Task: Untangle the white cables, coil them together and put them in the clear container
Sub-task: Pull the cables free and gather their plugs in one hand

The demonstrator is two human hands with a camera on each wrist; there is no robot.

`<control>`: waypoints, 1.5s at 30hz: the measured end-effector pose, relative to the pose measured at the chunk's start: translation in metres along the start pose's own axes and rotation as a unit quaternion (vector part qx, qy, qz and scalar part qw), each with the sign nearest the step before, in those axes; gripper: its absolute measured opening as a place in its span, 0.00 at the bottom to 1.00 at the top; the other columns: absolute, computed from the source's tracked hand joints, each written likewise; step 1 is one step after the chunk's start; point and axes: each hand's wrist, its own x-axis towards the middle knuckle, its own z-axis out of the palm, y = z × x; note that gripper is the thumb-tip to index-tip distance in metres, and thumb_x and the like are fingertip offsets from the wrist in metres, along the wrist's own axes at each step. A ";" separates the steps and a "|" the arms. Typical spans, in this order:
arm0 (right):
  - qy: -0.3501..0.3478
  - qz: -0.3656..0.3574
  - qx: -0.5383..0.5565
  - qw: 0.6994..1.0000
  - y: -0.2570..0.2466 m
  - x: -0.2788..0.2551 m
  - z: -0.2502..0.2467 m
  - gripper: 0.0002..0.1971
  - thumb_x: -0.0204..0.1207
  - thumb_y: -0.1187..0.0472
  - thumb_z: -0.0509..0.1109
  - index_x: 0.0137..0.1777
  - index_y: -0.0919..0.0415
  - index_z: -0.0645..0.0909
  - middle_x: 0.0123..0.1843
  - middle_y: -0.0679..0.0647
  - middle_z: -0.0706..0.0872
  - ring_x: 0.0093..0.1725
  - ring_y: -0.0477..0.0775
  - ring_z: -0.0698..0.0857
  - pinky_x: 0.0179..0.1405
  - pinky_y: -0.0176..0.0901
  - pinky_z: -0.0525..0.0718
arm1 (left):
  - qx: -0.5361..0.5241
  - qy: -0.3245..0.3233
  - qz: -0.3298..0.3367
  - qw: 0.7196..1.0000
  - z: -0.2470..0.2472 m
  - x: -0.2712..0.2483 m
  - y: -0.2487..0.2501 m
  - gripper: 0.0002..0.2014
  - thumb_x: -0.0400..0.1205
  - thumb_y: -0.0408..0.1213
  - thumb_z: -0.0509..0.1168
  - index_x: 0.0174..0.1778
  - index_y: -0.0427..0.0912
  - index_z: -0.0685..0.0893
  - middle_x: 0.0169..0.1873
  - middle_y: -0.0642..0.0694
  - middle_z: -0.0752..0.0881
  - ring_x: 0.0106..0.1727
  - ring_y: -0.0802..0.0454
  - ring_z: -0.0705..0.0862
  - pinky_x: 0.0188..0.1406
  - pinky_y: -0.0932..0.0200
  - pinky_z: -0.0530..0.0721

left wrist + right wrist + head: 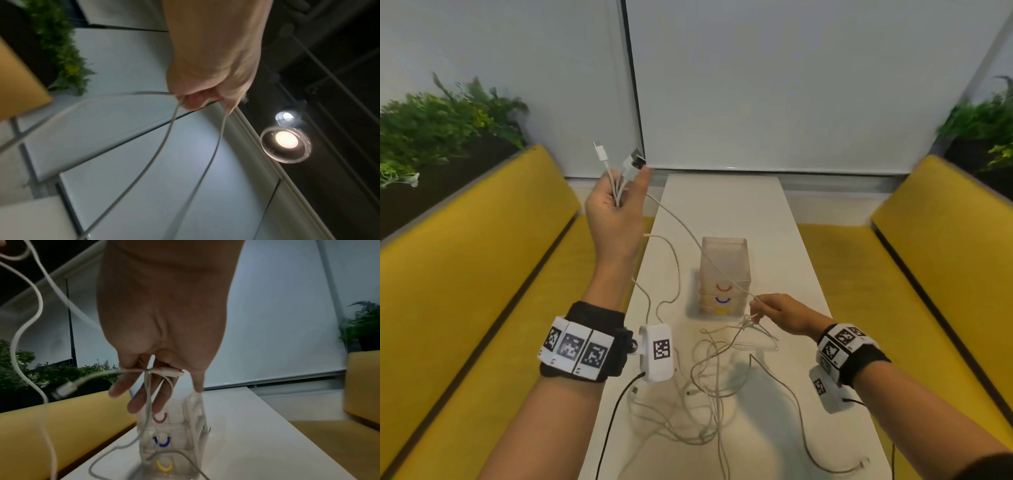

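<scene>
The white cables (pixel 709 370) are thin, light and limp. Most of their length lies in a loose snarl on the white surface (pixel 791 240) at about 6 o'clock from the clear container (pixel 724 270), which stands upright mid-surface. By my judgement they will sag, slide over one another and knot if tugged. The stiff plug ends are the sound places to take hold.

The left hand (pixel 616 205), raised at 10 o'clock from the container, has its grip closed round several strands just below two plugs (pixel 619 157). The right hand (pixel 780 313), at 4 o'clock just beside the container, pinches a strand narrowly where a small knot hangs. Yellow benches (pixel 482 274) flank the surface.
</scene>
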 end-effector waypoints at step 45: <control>-0.014 -0.071 -0.046 0.996 -0.046 0.003 -0.042 0.16 0.85 0.46 0.61 0.55 0.46 0.91 0.59 0.44 0.89 0.60 0.46 0.84 0.64 0.46 0.80 | 0.049 -0.128 -0.061 0.989 0.030 -0.029 -0.018 0.09 0.86 0.37 0.67 0.39 0.45 0.81 0.22 0.56 0.75 0.20 0.57 0.66 0.23 0.60 0.64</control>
